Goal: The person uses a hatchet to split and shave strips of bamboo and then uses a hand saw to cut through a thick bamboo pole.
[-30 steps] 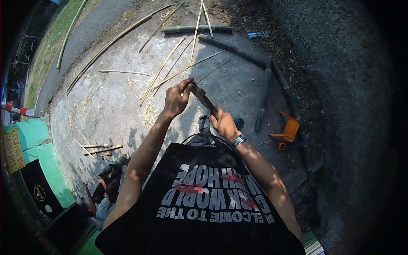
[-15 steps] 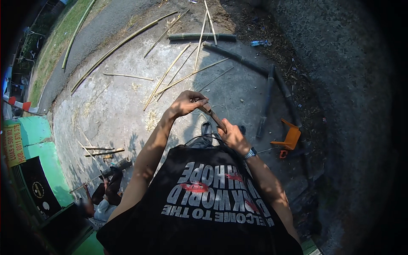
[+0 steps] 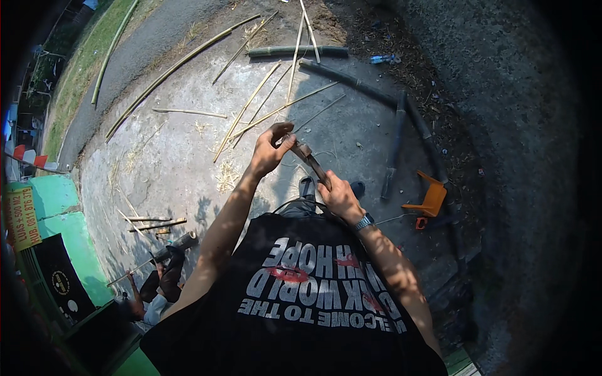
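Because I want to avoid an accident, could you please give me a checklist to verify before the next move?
1. Right hand closed around the lower end of the dark long object: ok.
2. Left hand holding its upper end firmly: cannot tell.
3. Hands gloved: not ok, both bare.
4. Sharp edge on the object covered: cannot tell.
5. Other person apart from both hands: ok.
6. Ground ahead free of pale strips: not ok.

Bamboo strips [image 3: 248, 111] and dark bamboo poles [image 3: 348, 83] litter a concrete floor [image 3: 182, 135] beyond the left hand [image 3: 269, 151], with pale shavings [image 3: 227, 178] to that hand's near left and an orange object [image 3: 434, 197] right of the right hand [image 3: 342, 197].
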The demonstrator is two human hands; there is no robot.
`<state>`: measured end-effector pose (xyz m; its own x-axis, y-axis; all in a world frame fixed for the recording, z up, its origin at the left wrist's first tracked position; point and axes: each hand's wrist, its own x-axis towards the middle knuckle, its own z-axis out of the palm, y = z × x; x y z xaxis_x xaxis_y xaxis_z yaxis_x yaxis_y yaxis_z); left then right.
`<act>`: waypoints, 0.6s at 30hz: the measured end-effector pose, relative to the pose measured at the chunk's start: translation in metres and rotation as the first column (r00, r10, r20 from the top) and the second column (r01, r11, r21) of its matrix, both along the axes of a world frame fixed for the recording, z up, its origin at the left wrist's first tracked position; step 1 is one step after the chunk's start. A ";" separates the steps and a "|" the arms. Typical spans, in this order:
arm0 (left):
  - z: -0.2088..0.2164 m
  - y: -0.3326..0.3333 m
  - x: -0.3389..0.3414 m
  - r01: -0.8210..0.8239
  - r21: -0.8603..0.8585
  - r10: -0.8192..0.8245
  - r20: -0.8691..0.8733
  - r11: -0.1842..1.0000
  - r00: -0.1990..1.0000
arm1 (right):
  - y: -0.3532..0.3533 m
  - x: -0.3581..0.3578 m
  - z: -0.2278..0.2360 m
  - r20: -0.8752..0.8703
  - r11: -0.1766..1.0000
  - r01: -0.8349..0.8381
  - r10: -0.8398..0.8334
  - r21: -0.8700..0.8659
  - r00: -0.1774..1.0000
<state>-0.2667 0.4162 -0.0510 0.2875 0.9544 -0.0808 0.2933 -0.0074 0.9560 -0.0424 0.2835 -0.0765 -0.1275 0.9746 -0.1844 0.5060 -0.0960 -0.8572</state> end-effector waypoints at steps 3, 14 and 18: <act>-0.004 -0.023 0.012 -0.199 0.144 0.203 -0.019 0.969 0.979 | -0.002 0.005 -0.008 0.016 0.997 0.061 -0.061 -0.037 0.998; -0.012 -0.012 0.031 -0.090 0.561 0.226 -0.178 0.823 0.958 | -0.005 0.009 0.014 0.121 0.999 0.021 -0.026 0.043 0.992; -0.019 -0.010 0.031 -0.048 0.586 0.157 -0.136 0.809 0.978 | -0.012 0.008 0.017 0.159 0.999 0.043 -0.045 0.022 0.986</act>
